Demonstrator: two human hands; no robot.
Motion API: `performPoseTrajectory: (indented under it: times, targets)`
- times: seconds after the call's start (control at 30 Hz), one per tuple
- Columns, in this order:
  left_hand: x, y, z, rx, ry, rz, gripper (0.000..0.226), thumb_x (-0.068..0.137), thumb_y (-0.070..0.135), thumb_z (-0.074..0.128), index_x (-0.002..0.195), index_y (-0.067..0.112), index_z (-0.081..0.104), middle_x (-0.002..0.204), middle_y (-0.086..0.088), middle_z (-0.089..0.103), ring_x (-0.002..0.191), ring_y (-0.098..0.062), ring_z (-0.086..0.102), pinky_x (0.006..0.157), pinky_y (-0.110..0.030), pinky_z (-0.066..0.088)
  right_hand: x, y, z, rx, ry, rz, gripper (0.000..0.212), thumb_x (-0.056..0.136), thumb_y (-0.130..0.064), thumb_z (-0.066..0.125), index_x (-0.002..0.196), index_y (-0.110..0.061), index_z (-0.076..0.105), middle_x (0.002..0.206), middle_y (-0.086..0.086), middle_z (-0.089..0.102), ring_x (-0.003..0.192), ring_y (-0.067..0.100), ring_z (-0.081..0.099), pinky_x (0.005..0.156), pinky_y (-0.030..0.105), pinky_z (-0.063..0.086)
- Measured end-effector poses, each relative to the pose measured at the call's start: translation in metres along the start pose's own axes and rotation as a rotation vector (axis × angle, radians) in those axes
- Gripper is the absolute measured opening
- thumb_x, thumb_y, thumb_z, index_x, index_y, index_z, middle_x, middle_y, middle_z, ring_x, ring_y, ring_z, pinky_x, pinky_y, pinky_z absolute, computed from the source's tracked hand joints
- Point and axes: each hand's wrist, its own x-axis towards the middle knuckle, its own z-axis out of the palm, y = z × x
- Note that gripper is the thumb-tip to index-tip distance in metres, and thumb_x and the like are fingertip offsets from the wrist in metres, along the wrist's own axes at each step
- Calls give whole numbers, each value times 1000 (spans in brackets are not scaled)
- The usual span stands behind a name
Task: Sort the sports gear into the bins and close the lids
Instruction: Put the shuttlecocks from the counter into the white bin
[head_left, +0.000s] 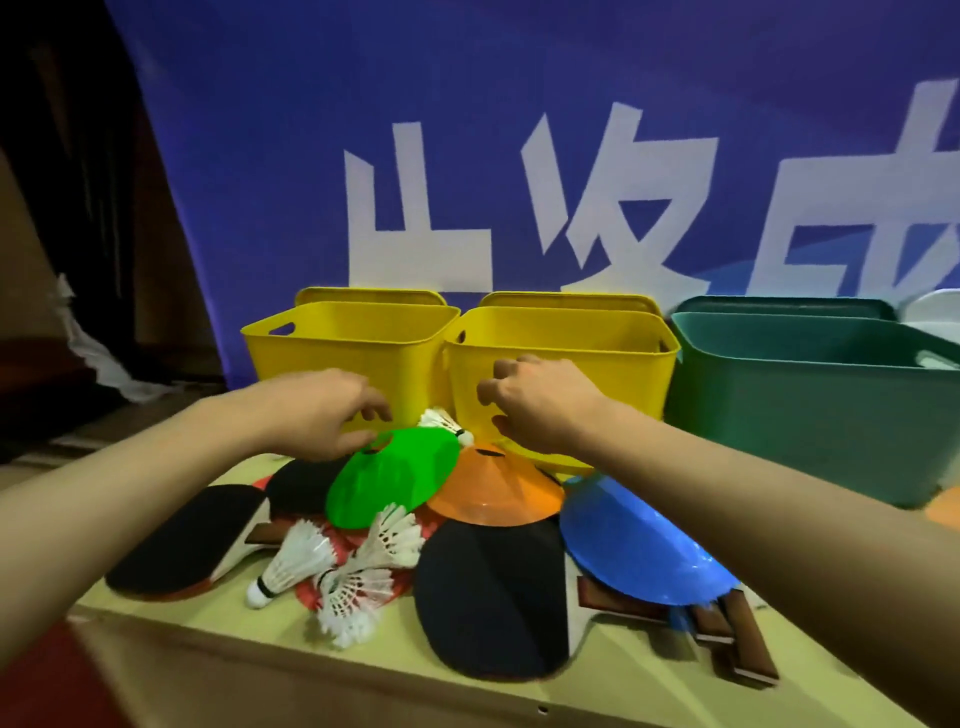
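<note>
Two yellow bins (353, 358), one green bin (810, 395), three disc cones (389, 475), four shuttlecocks (301, 561), several paddles (488, 597).

Glossy plastic green cone (387, 475), matt black rubber paddle (491, 597), white feathered shuttlecock (298, 564), smooth yellow plastic bin (353, 345).
</note>
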Motion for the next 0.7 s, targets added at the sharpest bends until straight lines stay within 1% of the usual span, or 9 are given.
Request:
performPoseTrajectory:
  times: [0.13,0.23,0.37,0.43,0.53,0.6,0.7]
  targets:
    - [-14,-16,16,9,11,5,33,98,52,54,128,42,60,120,14,61,101,-7,58,88,-38,55,47,-5,26,-159,3,-72,23,101,-32,55,120,-21,64,117,5,61,111,28,58,64,37,51]
    - [-18,-24,23,15,19,10,31,100,49,52,128,41,60,120,14,60,107,-10,59,86,-38,55,67,-12,44,-231,-64,-142,30,100,-39,57,122,-20,64,118,5,61,112,27,56,59,35,41]
    - [-17,-27,35,-15,46,25,29,101,47,52,128,41,60,119,14,59,108,-11,58,78,-31,50,80,-27,58,-302,-145,-198,41,94,-52,62,121,-22,65,118,4,61,114,24,53,60,33,38]
    - [-14,-27,41,-33,53,38,29,101,47,52,129,40,60,118,14,58,107,-10,58,77,-28,48,83,-30,61,-306,-177,-199,46,91,-57,64,122,-23,65,120,4,60,113,23,52,60,33,37]
    - [-13,-28,47,-57,63,43,30,102,45,51,131,40,59,118,12,58,110,-11,58,81,-31,51,94,-33,63,-317,-222,-205,43,92,-53,66,124,-25,64,123,5,57,111,23,53,61,32,37]
    - [-12,-28,51,-68,73,43,31,103,45,51,132,40,59,119,11,58,112,-12,58,82,-33,52,101,-38,66,-319,-248,-196,41,93,-51,66,124,-25,63,123,6,56,104,22,58,60,31,39]
    - [-12,-29,59,-82,73,42,33,103,44,50,134,39,58,122,13,58,112,-11,57,81,-30,49,109,-48,71,-336,-289,-193,40,95,-49,64,126,-24,63,124,7,56,102,24,62,61,32,41]
